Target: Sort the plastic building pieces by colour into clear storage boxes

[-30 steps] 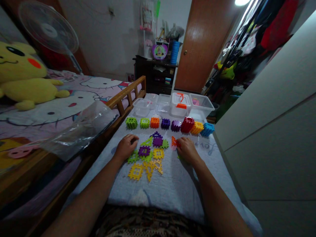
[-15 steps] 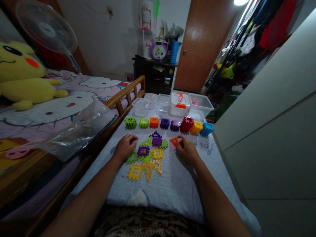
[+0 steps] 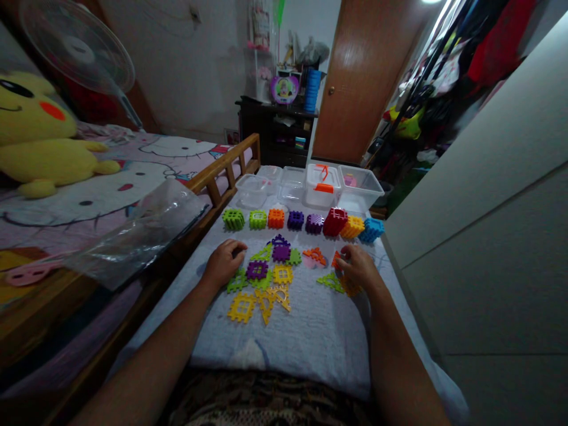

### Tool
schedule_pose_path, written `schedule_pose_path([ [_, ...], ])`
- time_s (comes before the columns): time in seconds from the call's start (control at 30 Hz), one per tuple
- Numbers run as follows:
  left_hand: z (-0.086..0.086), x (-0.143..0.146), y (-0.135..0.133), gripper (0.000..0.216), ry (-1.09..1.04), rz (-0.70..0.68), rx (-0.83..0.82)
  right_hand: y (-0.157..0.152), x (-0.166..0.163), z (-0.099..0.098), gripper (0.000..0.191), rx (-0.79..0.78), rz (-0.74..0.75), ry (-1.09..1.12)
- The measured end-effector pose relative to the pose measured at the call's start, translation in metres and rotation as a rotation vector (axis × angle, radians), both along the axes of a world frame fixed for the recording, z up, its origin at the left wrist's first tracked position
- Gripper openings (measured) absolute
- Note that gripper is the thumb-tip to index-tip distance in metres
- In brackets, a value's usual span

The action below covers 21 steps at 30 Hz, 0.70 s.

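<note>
On pale cloth (image 3: pixel 310 337), right hand (image 3: pixel 361 267), grip part-open, touching orange piece (image 3: pixel 335 260)

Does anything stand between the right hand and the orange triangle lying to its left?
Yes: another orange piece, at the right hand, is between it and the orange triangle. The green triangle lies off that line.

The room is dimly lit; a glowing white lamp (image 3: pixel 430 2) is cut off at the far right. Glints are thrown by the crumpled clear plastic bag (image 3: pixel 155 231) at left. Soft shadow is cast on the pale blue cloth (image 3: pixel 306 337) around the bare right hand (image 3: pixel 358 267). Shapes are stretched toward the edges.
</note>
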<state>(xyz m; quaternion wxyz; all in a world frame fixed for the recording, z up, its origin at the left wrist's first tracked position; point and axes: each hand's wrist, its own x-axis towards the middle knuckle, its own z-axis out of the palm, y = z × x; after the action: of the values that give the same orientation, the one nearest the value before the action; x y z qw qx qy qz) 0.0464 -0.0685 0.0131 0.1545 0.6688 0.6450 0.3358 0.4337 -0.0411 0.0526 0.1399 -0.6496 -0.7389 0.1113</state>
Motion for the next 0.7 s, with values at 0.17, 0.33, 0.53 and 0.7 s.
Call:
schedule_pose_path([
  [0.17,-0.0012,-0.0003,0.0007,0.022,0.001,0.006,-0.006,-0.0047,0.0061,-0.0025,0.031,-0.097,0.027,0.02],
  [0.33,0.0024,0.0013,-0.0004,0.023,-0.002,0.006,0.001,-0.004,-0.0001,0.0011,0.024,-0.071,0.053,0.037],
  [0.53,0.0033,0.0016,-0.0002,0.023,-0.003,0.003,-0.004,-0.0011,-0.0008,0.0036,0.022,-0.102,0.036,0.227],
  [0.7,0.0033,0.0012,-0.0005,0.022,-0.008,0.002,-0.009,0.0021,0.0012,-0.0042,0.031,-0.005,-0.055,0.159],
])
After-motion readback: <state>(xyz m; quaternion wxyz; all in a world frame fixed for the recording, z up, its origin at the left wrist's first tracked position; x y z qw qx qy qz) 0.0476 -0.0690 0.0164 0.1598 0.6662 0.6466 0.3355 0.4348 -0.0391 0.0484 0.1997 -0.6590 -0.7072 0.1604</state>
